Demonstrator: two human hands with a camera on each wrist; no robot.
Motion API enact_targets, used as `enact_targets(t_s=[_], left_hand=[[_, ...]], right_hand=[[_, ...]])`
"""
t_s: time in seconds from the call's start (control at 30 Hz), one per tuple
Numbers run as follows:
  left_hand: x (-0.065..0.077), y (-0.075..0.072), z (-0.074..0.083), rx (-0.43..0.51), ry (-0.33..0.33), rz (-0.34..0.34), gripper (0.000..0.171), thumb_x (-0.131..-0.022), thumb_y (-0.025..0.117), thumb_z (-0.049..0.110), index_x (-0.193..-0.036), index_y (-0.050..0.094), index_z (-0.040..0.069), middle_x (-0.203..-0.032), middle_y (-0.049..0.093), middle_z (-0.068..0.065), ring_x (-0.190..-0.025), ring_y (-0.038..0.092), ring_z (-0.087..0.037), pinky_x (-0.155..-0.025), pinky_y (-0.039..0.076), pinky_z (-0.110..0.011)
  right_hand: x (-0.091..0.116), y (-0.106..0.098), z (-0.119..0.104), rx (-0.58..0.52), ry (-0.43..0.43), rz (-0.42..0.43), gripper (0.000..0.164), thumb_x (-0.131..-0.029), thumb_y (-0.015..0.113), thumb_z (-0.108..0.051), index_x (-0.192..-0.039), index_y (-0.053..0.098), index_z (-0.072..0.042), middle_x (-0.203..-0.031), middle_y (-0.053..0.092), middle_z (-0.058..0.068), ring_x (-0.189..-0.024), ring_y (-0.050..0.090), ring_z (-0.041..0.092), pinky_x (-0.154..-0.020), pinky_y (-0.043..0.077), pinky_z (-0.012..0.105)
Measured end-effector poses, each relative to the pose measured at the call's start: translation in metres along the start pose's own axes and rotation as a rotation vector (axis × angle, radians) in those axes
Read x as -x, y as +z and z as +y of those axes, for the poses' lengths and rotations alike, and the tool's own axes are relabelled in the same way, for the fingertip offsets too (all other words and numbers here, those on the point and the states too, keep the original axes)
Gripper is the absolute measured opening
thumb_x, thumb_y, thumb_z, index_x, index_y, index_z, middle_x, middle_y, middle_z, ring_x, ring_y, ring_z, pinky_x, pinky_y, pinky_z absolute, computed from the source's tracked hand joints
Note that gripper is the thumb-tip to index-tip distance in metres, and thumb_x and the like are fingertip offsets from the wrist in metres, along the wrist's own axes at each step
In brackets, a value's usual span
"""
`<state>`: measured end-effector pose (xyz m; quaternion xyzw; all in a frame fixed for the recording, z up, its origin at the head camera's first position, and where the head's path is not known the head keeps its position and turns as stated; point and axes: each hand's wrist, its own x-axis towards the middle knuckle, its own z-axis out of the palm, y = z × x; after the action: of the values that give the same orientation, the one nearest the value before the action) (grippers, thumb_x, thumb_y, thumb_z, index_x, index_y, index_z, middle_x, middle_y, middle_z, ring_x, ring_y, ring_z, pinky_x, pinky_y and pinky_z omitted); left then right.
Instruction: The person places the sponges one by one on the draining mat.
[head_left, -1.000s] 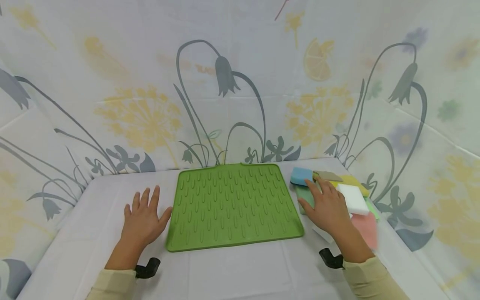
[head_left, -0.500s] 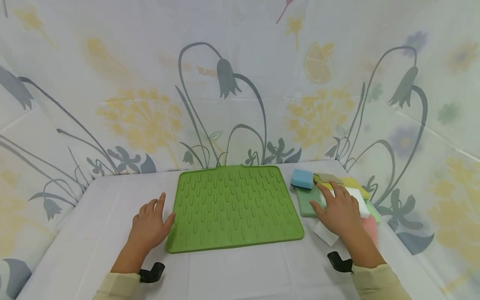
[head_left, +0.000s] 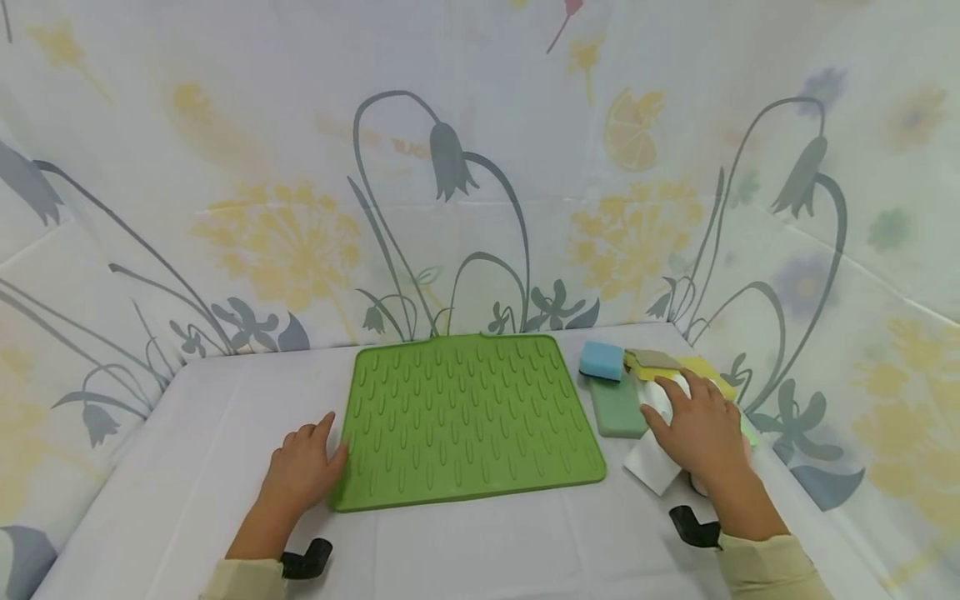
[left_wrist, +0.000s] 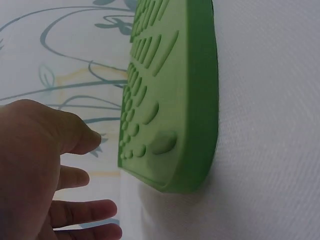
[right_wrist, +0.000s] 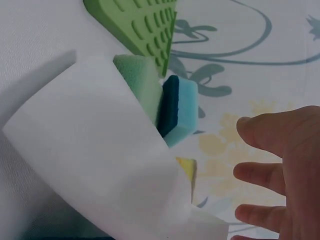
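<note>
With fingers (right_wrist: 259, 176) loosely spread and holding nothing: left hand (head_left: 296, 468) beside the green mat (head_left: 468, 421); after a shift of the right hand (head_left: 703, 429) toward the counter's (head_left: 480, 554) right edge since a second ago, more green sponge (head_left: 618, 412) in sight, without anything picked up. Nearer than the right fingers, a white sheet (head_left: 651, 464); just left, the green sponge; toward the far edge, a blue sponge (head_left: 602, 359).

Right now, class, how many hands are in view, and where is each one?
2: the left hand by the left edge of the green mat, the right hand to the right of the blue sponge. None seems hidden.
</note>
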<state>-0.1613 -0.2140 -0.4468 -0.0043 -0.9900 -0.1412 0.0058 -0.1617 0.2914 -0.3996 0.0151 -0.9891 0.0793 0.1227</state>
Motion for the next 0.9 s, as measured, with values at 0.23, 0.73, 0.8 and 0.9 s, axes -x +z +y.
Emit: enact_targets(t_s=[0.23, 0.73, 0.8, 0.9], left_hand=[[-0.002, 0.007, -0.001, 0.008, 0.014, -0.012, 0.053, -0.093, 0.052, 0.024, -0.137, 0.047, -0.007, -0.121, 0.057, -0.032, -0.110, 0.054, -0.048, -0.088, 0.046, -0.061], [-0.003, 0.020, -0.001, 0.085, -0.016, -0.020, 0.043, -0.091, 0.052, 0.008, -0.130, 0.053, -0.010, -0.106, 0.060, -0.023, -0.090, 0.057, -0.029, -0.077, 0.050, -0.046], [-0.003, 0.020, -0.001, 0.103, -0.017, -0.018, 0.043, -0.091, 0.052, 0.007, -0.130, 0.053, -0.010, -0.107, 0.060, -0.022, -0.092, 0.057, -0.029, -0.079, 0.050, -0.046], [-0.003, 0.021, 0.000, 0.132, -0.019, -0.022, 0.043, -0.091, 0.051, 0.005, -0.130, 0.052, -0.012, -0.108, 0.059, -0.023, -0.090, 0.057, -0.027, -0.078, 0.050, -0.045]], right_hand=[[-0.001, 0.002, 0.010, 0.026, 0.034, -0.057, 0.055, -0.094, 0.054, -0.040, -0.136, 0.049, -0.004, -0.141, 0.036, 0.035, -0.123, 0.037, 0.059, -0.086, 0.036, 0.075], [-0.008, -0.001, 0.027, -0.012, 0.087, -0.153, 0.051, -0.094, 0.048, -0.027, -0.137, 0.046, 0.001, -0.138, 0.033, 0.040, -0.114, 0.042, 0.064, -0.083, 0.042, 0.070], [-0.008, -0.002, 0.029, -0.025, 0.081, -0.160, 0.049, -0.094, 0.044, -0.023, -0.136, 0.046, 0.001, -0.138, 0.033, 0.040, -0.111, 0.043, 0.065, -0.084, 0.042, 0.069], [-0.008, -0.002, 0.031, -0.040, 0.083, -0.172, 0.048, -0.094, 0.041, -0.019, -0.136, 0.045, 0.002, -0.137, 0.033, 0.040, -0.107, 0.044, 0.067, -0.084, 0.041, 0.069]])
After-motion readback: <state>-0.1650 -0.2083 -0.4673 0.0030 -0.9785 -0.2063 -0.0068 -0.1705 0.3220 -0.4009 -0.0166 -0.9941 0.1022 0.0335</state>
